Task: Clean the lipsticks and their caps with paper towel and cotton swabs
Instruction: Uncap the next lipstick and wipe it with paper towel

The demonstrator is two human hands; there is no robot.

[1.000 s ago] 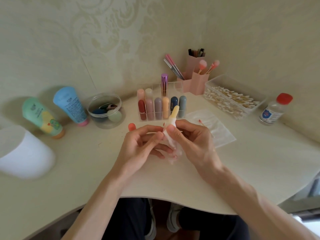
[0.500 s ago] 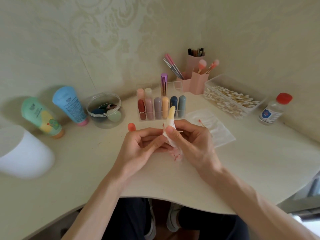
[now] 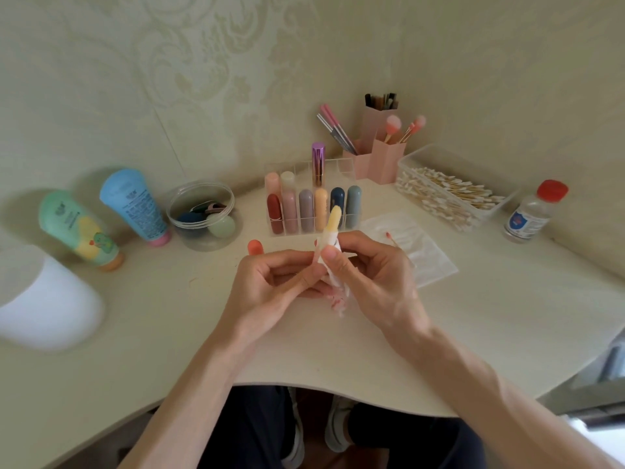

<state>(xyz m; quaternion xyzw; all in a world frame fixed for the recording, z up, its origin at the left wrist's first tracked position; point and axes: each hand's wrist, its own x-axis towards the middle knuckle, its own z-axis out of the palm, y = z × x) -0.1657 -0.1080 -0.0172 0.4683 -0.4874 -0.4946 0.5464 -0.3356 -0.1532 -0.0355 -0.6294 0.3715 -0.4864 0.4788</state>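
The lipstick [image 3: 333, 216] stands upright between both hands, tip pointing far. The right hand [image 3: 375, 275] pinches towel [image 3: 328, 239] round it; the left hand [image 3: 270, 286] seemingly grips its base.

Right hand [image 3: 372, 275] pinching paper towel [image 3: 333, 282] around yellow lipstick [image 3: 333, 218], left hand [image 3: 270, 286] gripping below

Green tube [image 3: 79, 228], blue tube [image 3: 135, 204], sponge jar [image 3: 200, 187], pink brush holders [image 3: 387, 164], red-capped bottle [image 3: 531, 216].

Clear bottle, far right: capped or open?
Capped: a red cap sits on top of the clear bottle, which stands upright.
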